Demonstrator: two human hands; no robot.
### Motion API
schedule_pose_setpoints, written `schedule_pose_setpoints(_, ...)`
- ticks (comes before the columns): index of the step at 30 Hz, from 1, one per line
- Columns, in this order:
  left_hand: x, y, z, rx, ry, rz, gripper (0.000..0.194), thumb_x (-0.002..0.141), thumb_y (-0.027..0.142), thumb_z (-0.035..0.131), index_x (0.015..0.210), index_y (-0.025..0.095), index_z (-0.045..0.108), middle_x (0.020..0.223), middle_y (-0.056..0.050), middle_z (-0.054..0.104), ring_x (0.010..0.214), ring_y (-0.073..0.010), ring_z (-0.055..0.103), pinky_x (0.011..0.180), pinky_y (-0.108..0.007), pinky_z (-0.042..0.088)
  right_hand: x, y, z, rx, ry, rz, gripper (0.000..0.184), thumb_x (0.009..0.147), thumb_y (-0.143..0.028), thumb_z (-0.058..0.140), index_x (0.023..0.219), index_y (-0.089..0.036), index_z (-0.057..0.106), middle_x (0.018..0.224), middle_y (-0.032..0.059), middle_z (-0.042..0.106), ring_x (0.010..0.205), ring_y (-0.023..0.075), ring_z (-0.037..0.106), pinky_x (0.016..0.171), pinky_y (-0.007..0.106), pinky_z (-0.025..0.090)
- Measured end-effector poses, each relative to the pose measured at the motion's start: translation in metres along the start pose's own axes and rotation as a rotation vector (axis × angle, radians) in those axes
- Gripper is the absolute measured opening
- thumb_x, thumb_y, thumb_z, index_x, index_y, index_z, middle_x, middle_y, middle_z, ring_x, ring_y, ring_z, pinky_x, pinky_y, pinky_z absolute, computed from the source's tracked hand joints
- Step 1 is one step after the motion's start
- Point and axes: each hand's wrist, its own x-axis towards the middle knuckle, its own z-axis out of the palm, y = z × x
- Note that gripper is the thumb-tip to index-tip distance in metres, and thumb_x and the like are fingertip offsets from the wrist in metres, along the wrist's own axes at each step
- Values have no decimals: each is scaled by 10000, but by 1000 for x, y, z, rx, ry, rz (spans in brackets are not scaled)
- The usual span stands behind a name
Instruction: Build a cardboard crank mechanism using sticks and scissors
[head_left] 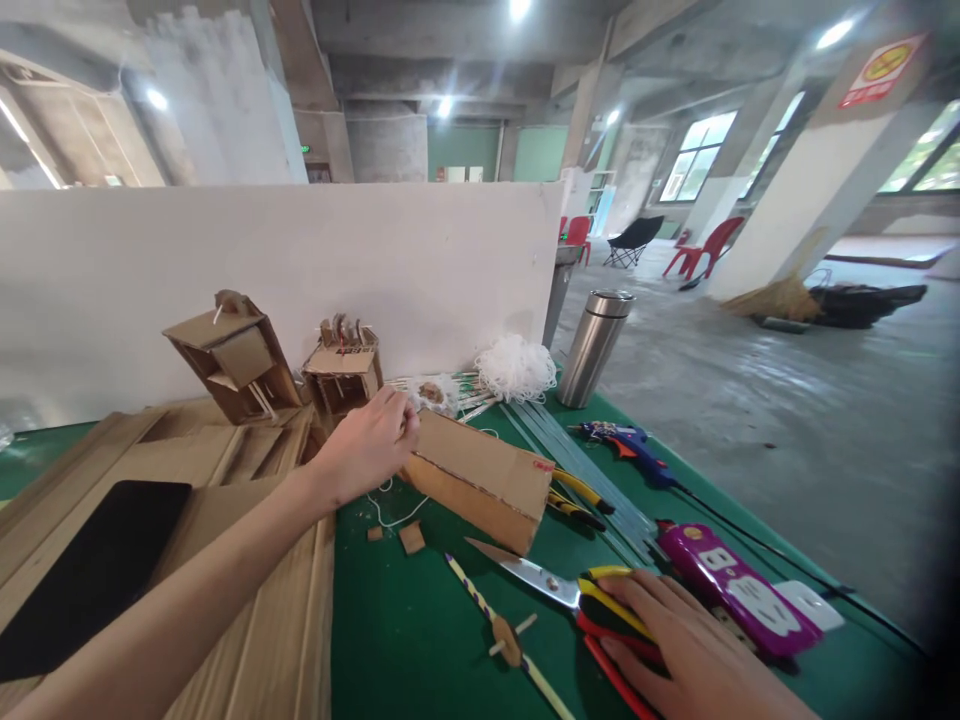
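Observation:
My left hand [379, 440] is closed, its fingers curled at the far left end of a long cardboard box [480, 475]; what the fingertips hold, if anything, is hidden. Under my right hand [686, 635] lies a pair of scissors [544, 582] with red, yellow and black handles, my fingers over the grips and the blades pointing left. In front of the blades is a patterned stick [469, 585] passing through a small cardboard piece [507, 642] crossed by a short pale rod. Yellow-and-black pliers [581, 490] stick out from behind the box.
Cardboard sheets [255, 600] bear a black phone-like slab [97, 565]. Two cardboard models [232, 355] stand by the white partition [300, 250]. To the right are a steel flask [596, 350], a blue glue gun [634, 450], clear glue sticks [592, 485] and a purple power strip [739, 585].

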Motion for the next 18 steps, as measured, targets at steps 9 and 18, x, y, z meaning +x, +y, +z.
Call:
schedule_pose_setpoints(9, 138, -9, 30, 153, -284, -56, 297, 935, 312, 602, 1185, 153, 587, 1188, -96, 613, 1010, -233, 631, 848, -428, 545, 8, -18, -15, -54, -143, -43, 335, 869, -349, 539, 1129, -224, 708, 1163, 99, 709, 1061, 322, 668, 836, 439, 597)
schedule_pose_setpoints(18, 153, -26, 50, 167, -334, -72, 292, 942, 311, 592, 1195, 166, 584, 1208, -95, 606, 1022, -233, 627, 858, -432, 543, 5, -14, -14, -103, -253, -45, 434, 897, -388, 507, 1245, -186, 667, 1278, 89, 651, 1176, 359, 606, 933, 515, 553)
